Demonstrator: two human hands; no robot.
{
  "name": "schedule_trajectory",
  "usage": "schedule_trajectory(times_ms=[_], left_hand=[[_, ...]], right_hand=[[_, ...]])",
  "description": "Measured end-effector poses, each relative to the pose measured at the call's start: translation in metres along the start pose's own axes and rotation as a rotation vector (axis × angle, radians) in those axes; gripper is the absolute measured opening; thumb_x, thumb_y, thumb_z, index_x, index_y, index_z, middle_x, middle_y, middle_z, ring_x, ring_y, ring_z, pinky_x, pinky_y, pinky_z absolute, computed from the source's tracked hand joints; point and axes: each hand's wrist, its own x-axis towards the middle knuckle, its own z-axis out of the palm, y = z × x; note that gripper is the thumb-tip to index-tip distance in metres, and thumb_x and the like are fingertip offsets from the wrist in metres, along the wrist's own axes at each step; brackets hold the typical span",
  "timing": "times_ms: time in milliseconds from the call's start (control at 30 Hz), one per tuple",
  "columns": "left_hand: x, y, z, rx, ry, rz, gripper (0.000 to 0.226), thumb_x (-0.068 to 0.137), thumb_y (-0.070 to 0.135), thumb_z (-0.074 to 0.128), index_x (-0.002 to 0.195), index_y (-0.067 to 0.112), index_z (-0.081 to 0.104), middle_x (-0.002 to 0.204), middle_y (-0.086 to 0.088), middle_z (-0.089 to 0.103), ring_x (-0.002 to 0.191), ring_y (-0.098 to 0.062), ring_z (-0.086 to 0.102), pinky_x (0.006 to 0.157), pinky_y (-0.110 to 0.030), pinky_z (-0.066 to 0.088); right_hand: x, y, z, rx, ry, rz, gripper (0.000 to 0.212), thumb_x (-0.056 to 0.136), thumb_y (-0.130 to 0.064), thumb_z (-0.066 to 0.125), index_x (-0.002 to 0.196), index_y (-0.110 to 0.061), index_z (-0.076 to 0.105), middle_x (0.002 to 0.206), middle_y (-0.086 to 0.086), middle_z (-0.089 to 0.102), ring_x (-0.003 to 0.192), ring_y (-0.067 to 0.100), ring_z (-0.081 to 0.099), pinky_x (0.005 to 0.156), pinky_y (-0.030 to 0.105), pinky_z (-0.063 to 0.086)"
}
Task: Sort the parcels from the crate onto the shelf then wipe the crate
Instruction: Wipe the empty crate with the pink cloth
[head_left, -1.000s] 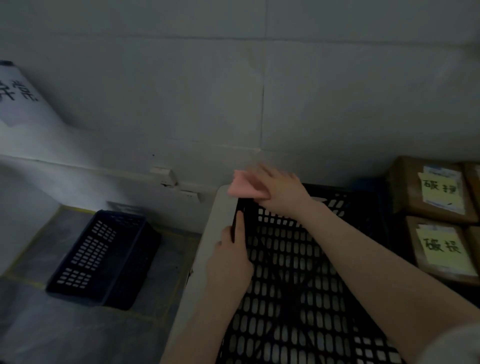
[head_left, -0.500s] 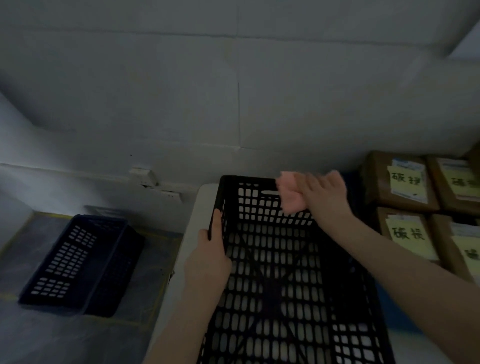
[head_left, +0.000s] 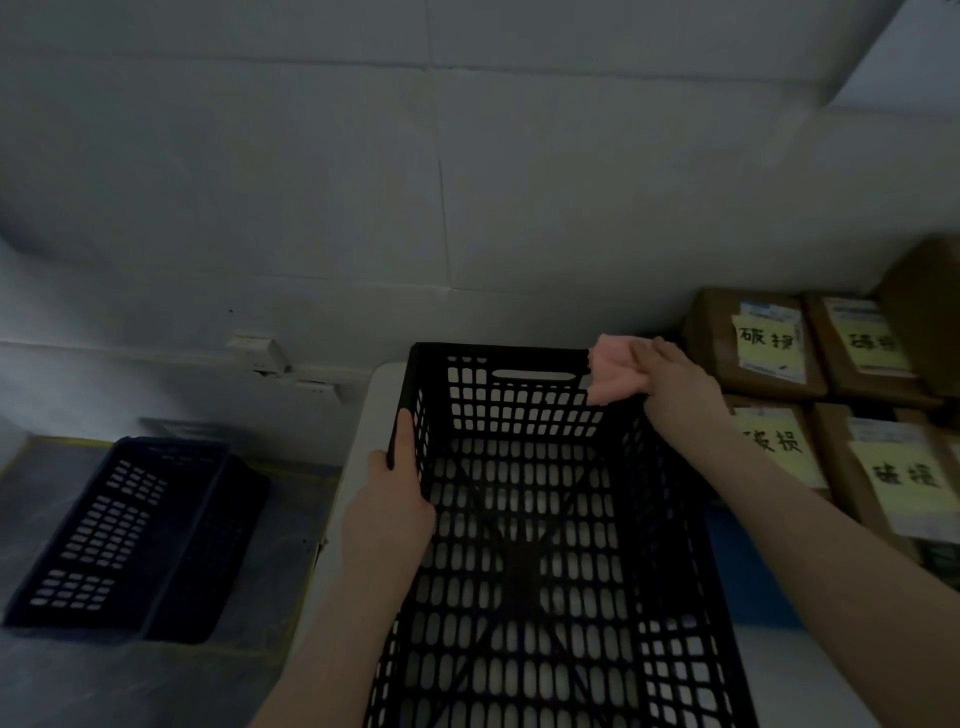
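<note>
A black perforated crate (head_left: 498, 358) stands on a white table (head_left: 382, 395), with nothing visible inside it. My left hand (head_left: 387, 512) grips the crate's left rim, thumb along the top edge. At the far right corner of the rim, my right hand (head_left: 675, 384) holds a pink cloth (head_left: 615, 376) against the crate. Brown parcels (head_left: 753, 343) with yellow handwritten notes sit stacked to the right of the crate.
A second dark perforated crate (head_left: 135, 535) lies on the floor at the left. A grey wall runs behind the table, with a white socket fitting (head_left: 260, 353) near the table's corner. More labelled parcels (head_left: 898, 478) fill the right edge.
My right hand has slid the pink cloth along the crate's far rim from the left corner to the right corner. My left hand keeps its grip on the left rim.
</note>
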Motion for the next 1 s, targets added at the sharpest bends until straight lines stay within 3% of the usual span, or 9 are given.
schedule_trajectory(times_ms=[200, 300, 367, 500, 633, 733, 900, 1000], left_hand=[[-0.001, -0.001, -0.001, -0.039, -0.001, 0.014, 0.085, 0.093, 0.018, 0.049, 0.152, 0.029, -0.012, 0.126, -0.010, 0.041, 0.071, -0.020, 0.043, 0.061, -0.031, 0.037], [-0.002, -0.002, -0.002, -0.043, 0.010, 0.030, 0.085, 0.093, 0.019, 0.049, 0.152, 0.029, -0.011, 0.122, -0.009, 0.043, 0.071, -0.018, 0.042, 0.061, -0.031, 0.036], [0.000, -0.003, -0.002, -0.051, 0.014, 0.041, 0.083, 0.094, 0.021, 0.048, 0.152, 0.029, -0.011, 0.121, -0.009, 0.043, 0.071, -0.018, 0.043, 0.060, -0.032, 0.037], [0.002, -0.005, 0.002, -0.039, 0.011, 0.029, 0.082, 0.094, 0.025, 0.048, 0.152, 0.030, -0.010, 0.123, -0.007, 0.042, 0.070, -0.017, 0.042, 0.059, -0.030, 0.035], [0.002, -0.006, 0.006, -0.045, 0.026, 0.017, 0.089, 0.089, 0.018, 0.052, 0.151, 0.034, -0.010, 0.118, -0.006, 0.044, 0.069, -0.020, 0.045, 0.058, -0.030, 0.033], [0.002, -0.006, 0.007, -0.069, 0.042, 0.027, 0.090, 0.088, 0.014, 0.052, 0.151, 0.035, -0.009, 0.116, -0.006, 0.044, 0.066, -0.018, 0.040, 0.058, -0.030, 0.032], [0.003, -0.003, 0.004, -0.069, 0.019, 0.028, 0.081, 0.095, 0.025, 0.047, 0.152, 0.032, -0.010, 0.125, -0.007, 0.042, 0.071, -0.016, 0.039, 0.061, -0.031, 0.034], [0.002, -0.003, 0.003, -0.087, 0.004, 0.033, 0.083, 0.094, 0.022, 0.049, 0.151, 0.032, -0.011, 0.127, -0.008, 0.041, 0.070, -0.016, 0.041, 0.061, -0.030, 0.035]], right_hand=[[-0.008, 0.005, -0.004, -0.069, -0.074, -0.025, 0.058, 0.083, -0.002, 0.051, 0.137, -0.017, 0.036, 0.136, 0.011, 0.038, 0.100, 0.035, 0.057, 0.066, 0.035, 0.044], [-0.005, -0.014, -0.012, 0.031, 0.003, 0.086, 0.050, 0.084, -0.003, 0.048, 0.132, -0.015, 0.043, 0.130, 0.014, 0.049, 0.104, 0.034, 0.056, 0.079, 0.039, 0.048], [0.001, -0.049, -0.015, -0.019, 0.098, 0.119, 0.048, 0.082, -0.004, 0.049, 0.129, -0.014, 0.045, 0.128, 0.013, 0.052, 0.110, 0.031, 0.052, 0.086, 0.039, 0.043], [0.017, -0.150, -0.001, 0.219, 0.112, -0.170, 0.058, 0.075, 0.005, 0.048, 0.130, -0.014, 0.044, 0.130, 0.009, 0.051, 0.118, 0.027, 0.048, 0.094, 0.044, 0.039], [0.020, -0.211, 0.023, 0.022, -0.016, -0.445, 0.057, 0.087, -0.012, 0.044, 0.142, -0.021, 0.032, 0.145, 0.008, 0.033, 0.132, 0.030, 0.031, 0.105, 0.040, 0.029], [0.019, -0.189, 0.024, -0.092, 0.014, -0.442, 0.059, 0.092, -0.015, 0.042, 0.148, -0.018, 0.023, 0.149, 0.008, 0.030, 0.136, 0.029, 0.028, 0.109, 0.040, 0.025], [0.011, -0.088, 0.005, -0.265, 0.073, -0.178, 0.038, 0.099, -0.018, 0.033, 0.136, -0.017, 0.042, 0.134, 0.003, 0.048, 0.124, 0.024, 0.043, 0.104, 0.039, 0.032], [-0.006, -0.027, -0.007, -0.320, 0.037, -0.107, 0.046, 0.095, -0.017, 0.040, 0.141, -0.011, 0.033, 0.140, 0.010, 0.038, 0.130, 0.028, 0.034, 0.100, 0.041, 0.037]])
